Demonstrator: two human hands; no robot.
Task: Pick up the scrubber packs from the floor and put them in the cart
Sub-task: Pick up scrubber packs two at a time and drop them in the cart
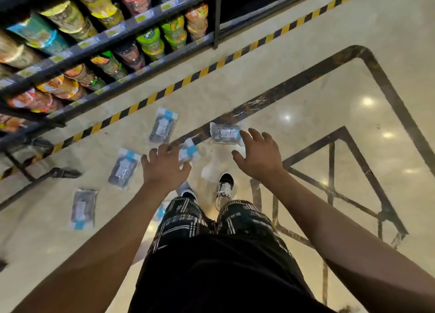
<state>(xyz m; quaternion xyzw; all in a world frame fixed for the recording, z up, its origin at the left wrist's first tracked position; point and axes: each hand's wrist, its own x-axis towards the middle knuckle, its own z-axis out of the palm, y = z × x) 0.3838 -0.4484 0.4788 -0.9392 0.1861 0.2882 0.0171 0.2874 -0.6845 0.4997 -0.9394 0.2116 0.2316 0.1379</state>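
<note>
Reaching down, both my hands spread and empty: left hand over one pack, right hand beside another. Next, I grasp each.

Both bare arms reach forward and down, nearly straight, converging from the lower corners of the view. The left hand is palm down, fingers spread and slightly curled, holding nothing. The right hand sits a little farther forward, also palm down, fingers splayed, thumb out toward the left hand, empty. The hands are apart, with a clear gap between them.
</note>
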